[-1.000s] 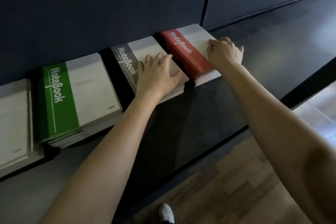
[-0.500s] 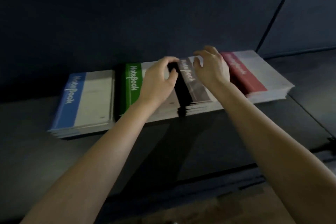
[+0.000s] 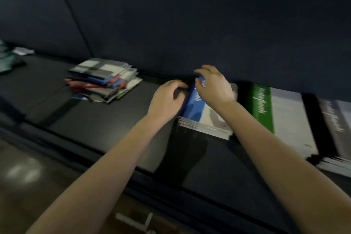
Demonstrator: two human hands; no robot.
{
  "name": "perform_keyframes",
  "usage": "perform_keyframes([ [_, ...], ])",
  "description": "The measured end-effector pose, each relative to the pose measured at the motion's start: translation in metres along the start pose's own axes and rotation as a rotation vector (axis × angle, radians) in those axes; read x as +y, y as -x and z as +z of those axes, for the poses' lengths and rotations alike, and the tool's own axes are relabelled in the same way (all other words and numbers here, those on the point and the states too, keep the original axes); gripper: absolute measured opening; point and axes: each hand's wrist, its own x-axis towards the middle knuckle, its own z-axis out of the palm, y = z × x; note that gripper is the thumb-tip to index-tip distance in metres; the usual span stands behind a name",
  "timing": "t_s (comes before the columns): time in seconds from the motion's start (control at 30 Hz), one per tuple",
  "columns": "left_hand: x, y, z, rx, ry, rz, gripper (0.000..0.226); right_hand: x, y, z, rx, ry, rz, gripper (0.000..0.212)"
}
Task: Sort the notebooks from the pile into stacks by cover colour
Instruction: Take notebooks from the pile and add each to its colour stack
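Though blurry, blue stack [image 3: 195, 109] lengthwise toward panel [image 3: 190, 24]

blue-and-white notebook stack [image 3: 195, 109], green-and-white stack [image 3: 266, 112], grey-and-white stack [image 3: 335, 119], multicoloured pile [image 3: 103, 80], black desk [image 3: 106, 121]

Bare desktop [image 3: 95, 119] lies open between the mixed pile [image 3: 103, 80] and blue stack [image 3: 192, 110]; the partition [image 3: 190, 24] walls the back.

The white word "NoteBook" stands on the green notebook [image 3: 262, 112] (somewhat blurred); on the blue notebook [image 3: 194, 109] the lettering is half covered.
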Motion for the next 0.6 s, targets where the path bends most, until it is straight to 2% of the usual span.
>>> perform_keyframes([
  [0.1,-0.038,0.004,-0.035,0.035,-0.052,-0.079,0.027,-0.036,-0.016,0.029,-0.073,-0.019,-0.052,0.038],
  [0.27,-0.090,0.017,-0.079,0.109,0.042,-0.261,0.030,-0.085,-0.035,0.074,-0.155,-0.033,-0.128,0.039],
  [0.6,-0.175,0.031,-0.135,0.198,0.146,-0.433,0.029,-0.164,-0.076,0.156,-0.258,-0.017,-0.214,0.042],
])
